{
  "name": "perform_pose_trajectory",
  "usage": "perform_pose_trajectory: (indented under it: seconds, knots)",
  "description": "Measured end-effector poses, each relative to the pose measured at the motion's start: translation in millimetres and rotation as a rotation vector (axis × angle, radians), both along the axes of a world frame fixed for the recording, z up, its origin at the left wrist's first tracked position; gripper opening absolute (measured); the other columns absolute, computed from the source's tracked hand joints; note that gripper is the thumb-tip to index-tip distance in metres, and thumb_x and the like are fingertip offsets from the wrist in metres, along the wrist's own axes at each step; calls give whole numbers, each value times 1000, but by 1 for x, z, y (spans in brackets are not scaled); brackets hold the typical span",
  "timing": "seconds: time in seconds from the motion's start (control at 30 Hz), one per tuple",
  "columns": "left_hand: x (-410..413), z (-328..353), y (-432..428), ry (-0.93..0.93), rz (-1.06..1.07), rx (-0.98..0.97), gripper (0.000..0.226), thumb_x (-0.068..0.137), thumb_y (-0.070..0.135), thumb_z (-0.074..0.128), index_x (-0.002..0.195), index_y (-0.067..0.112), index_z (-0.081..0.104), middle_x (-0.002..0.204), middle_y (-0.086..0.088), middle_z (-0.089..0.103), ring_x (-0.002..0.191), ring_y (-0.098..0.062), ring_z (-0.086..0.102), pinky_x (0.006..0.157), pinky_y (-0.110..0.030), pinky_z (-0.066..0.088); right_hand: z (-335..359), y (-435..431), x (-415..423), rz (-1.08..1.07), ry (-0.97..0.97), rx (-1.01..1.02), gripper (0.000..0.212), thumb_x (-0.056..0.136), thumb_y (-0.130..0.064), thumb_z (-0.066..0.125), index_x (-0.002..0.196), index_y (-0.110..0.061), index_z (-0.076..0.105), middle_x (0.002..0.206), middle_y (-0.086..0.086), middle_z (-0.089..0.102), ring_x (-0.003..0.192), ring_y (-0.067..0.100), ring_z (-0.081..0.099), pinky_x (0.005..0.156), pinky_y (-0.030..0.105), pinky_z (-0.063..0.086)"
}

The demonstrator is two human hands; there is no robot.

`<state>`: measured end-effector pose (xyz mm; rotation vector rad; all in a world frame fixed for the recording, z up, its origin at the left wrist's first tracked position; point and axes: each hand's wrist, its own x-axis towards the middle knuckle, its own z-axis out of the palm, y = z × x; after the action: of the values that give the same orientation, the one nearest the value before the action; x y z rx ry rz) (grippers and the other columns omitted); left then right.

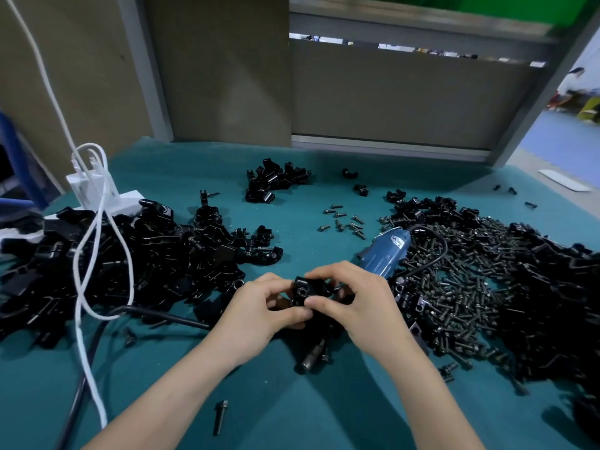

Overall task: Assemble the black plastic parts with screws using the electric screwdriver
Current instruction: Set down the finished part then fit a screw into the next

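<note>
The label (pixel 398 243) on the screwdriver (pixel 384 258) is unreadable.

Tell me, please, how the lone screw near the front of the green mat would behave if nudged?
The screw has a round shank and wider head, so it would probably roll in a curve. It looks small and rigid, likely light. The green mat looks soft and may slow it.

On the table (pixel 308 410), a parts pile (pixel 130 261) lies left, a screw heap (pixel 470 297) right, the screwdriver (pixel 386 254) between, a smaller pile (pixel 276 183) far.
</note>
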<state>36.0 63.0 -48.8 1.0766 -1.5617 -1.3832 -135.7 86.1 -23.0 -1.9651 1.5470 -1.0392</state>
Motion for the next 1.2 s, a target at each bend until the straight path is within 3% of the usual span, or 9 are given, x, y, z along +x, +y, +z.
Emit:
perform_pose_trajectory:
  seconds: [0.2, 0.4, 0.57, 0.73, 0.83, 0.93, 1.07, 1.2]
  knots:
    - [-3, 3, 3, 22, -9, 13, 30, 77, 0, 75, 72, 30, 76, 76, 14, 58, 74, -10, 67, 67, -24, 57, -1, 2, 4, 19, -13, -47, 26, 77, -23, 79, 101, -30, 73, 91, -25, 65, 90, -2, 51, 79, 10, 36]
    - [-1, 1, 2, 119, 14, 68, 21, 77, -4, 73, 87, 14, 72, 80, -8, 72, 77, -20, 71, 69, -26, 57, 1, 1, 1, 59, -30, 0, 29, 79, -16, 78, 106, -25, 74, 100, -15, 67, 97, 1, 59, 88, 10, 40]
    - [-1, -1, 0, 144, 14, 99, 21, 76, -6, 73, 89, 11, 71, 81, -8, 73, 76, -18, 70, 70, -25, 57, 2, 3, -7, 133, -77, 129, 45, 84, -1, 70, 117, -31, 68, 102, -12, 66, 87, 0, 59, 87, 12, 44]
    - [0, -1, 0, 110, 28, 67, 29, 75, -5, 75, 96, 15, 70, 83, -9, 73, 75, -18, 71, 71, -29, 59, 2, 3, -9, 106, -116, 148, 46, 81, -3, 74, 115, -33, 69, 103, -11, 70, 88, 3, 66, 91, 20, 50]
    - [0, 0, 0, 75, 63, 35, 27, 72, -5, 77, 90, 15, 71, 83, -7, 73, 77, -19, 71, 72, -33, 60, 3, 2, -10, 87, -146, 193, 39, 79, -3, 76, 104, -32, 69, 101, -11, 70, 83, 1, 66, 90, 23, 52]
    - [-1, 1, 1, 68, 75, 6, 29, 70, -6, 78, 84, 19, 73, 86, -8, 73, 77, -18, 71, 69, -28, 59, 4, 2, -10, 93, -170, 194, 41, 77, 0, 76, 91, -37, 66, 95, -12, 69, 80, 1, 65, 87, 21, 53]
    - [-1, 1, 2, 64, 81, -1, 31, 70, -6, 79, 82, 21, 74, 86, -8, 74, 76, -19, 71, 67, -24, 57, 2, 1, -11, 98, -168, 176, 37, 77, 1, 75, 95, -31, 68, 99, -7, 66, 86, 4, 65, 87, 18, 52]
    - [0, 0, 2, 52, 69, -7, 32, 70, -3, 79, 87, 24, 73, 86, -7, 74, 75, -20, 71, 73, -30, 60, 0, 0, -11, 99, -219, 185, 38, 77, 3, 75, 95, -30, 68, 98, -5, 66, 87, 5, 67, 86, 21, 53]
